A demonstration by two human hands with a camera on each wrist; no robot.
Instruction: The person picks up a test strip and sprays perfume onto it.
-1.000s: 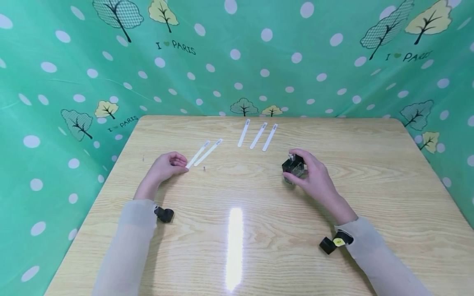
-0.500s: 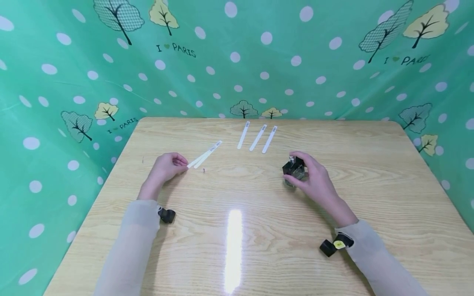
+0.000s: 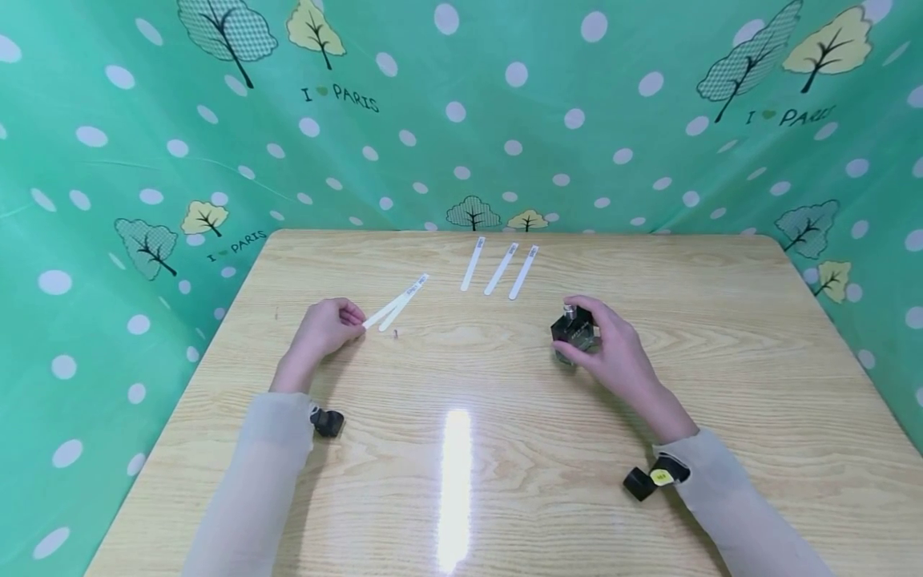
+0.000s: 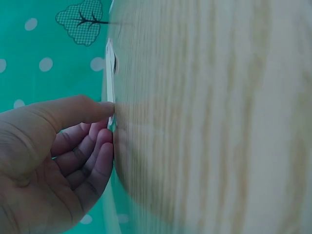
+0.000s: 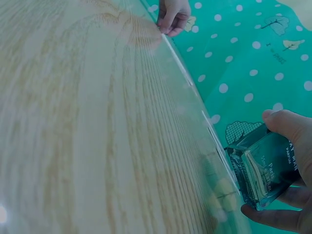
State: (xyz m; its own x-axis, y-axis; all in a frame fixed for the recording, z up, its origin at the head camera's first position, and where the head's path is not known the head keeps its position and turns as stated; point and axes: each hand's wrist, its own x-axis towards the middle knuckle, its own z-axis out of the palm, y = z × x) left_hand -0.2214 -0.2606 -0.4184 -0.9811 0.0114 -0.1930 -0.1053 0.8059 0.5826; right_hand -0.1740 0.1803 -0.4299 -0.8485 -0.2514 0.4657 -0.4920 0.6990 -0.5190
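My left hand (image 3: 324, 330) pinches the near end of a slim white paper strip (image 3: 378, 315) between thumb and fingers. That strip crosses over a second white strip (image 3: 397, 311), and their far ends overlap. In the left wrist view the held strip (image 4: 110, 78) shows edge-on, low over the wood, with the thumb on its end. On the right, my right hand (image 3: 616, 349) grips a dark glass perfume bottle (image 3: 574, 328) by its sides, thumb and fingers spread around it. The bottle's silver sprayer neck has no cap on it. White lettering shows on the bottle (image 5: 268, 168) in the right wrist view.
Three more white strips, a left (image 3: 472, 264), a middle (image 3: 501, 269) and a right one (image 3: 523, 273), lie side by side near the back of the wooden table (image 3: 548, 465). A green patterned cloth (image 3: 425, 104) hangs behind. A tiny dark speck (image 3: 395, 334) sits near the crossed strips.
The strip in my left hand has swung to the right, so its far end, earlier apart, lies across the other strip. My right hand and the perfume bottle have hardly moved.
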